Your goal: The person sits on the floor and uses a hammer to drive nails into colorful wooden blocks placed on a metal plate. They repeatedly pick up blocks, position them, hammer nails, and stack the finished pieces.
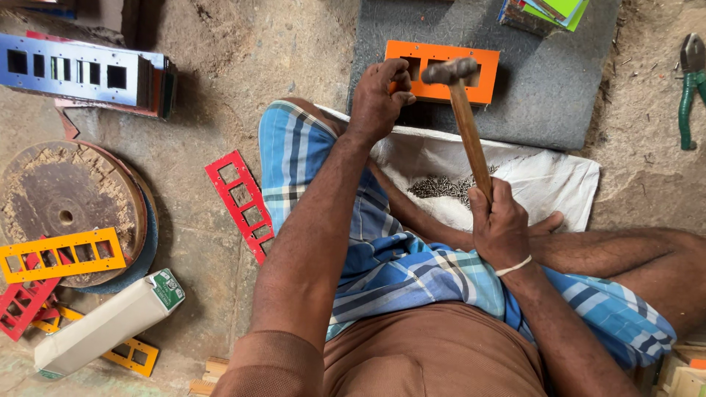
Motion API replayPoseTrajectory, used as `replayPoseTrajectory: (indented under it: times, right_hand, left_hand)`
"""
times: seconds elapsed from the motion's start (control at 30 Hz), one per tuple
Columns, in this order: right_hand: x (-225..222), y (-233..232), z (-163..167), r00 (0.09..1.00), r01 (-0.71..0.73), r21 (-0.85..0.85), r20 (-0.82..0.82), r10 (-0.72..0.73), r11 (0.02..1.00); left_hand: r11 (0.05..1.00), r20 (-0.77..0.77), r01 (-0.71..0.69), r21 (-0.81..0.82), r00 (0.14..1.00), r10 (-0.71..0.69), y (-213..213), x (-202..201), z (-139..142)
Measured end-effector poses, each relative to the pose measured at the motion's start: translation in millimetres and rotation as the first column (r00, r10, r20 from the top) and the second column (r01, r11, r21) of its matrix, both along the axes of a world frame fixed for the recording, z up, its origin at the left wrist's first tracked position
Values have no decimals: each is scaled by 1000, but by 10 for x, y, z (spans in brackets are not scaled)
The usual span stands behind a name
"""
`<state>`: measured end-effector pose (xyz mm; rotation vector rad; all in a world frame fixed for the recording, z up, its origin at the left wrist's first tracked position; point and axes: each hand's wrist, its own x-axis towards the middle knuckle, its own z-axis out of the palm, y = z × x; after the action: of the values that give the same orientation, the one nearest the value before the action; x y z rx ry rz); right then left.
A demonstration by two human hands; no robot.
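My right hand (pixel 502 228) grips the wooden handle of a hammer (pixel 465 110), whose metal head hangs over an orange plate with rectangular cut-outs (pixel 448 81). My left hand (pixel 379 95) rests with its fingers pinched together on the left part of that orange plate; whatever it pinches is too small to make out. The plate lies on a grey stone slab (pixel 544 81). A heap of small dark nails (pixel 445 187) sits on a white cloth (pixel 544 180) over my legs.
A red cut-out strip (pixel 241 202) lies on the floor at left. Further left are a rusty disc (pixel 62 206), yellow (pixel 62 254) and red frames, a white box (pixel 110 320), stacked blue plates (pixel 81 70). Green pliers (pixel 690 88) lie far right.
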<state>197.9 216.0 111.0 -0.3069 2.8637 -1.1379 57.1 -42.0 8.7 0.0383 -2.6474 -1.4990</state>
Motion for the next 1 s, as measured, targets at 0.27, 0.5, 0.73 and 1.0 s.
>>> replayPoseTrajectory:
  times: [0.27,0.5,0.73,1.0]
  right_hand:
    - [-131,8,211,985,-14,342,165,-45,940]
    - [22,511,772,796,181,-422,-468,-384,888]
    - [-489,189,-74,989,-84,387,147,28,918]
    - [-277,342,44,951,-32,96,-303,60,995]
  left_hand:
    - [999,-51,17,-33,999,-19,-31,2,106]
    - [938,3,-268,218,962,274,-89,-13,174]
    - [897,366,-344,277,901,233,-89,-16,237]
    - [905,393,-350,240,888,240,-99,-51,191]
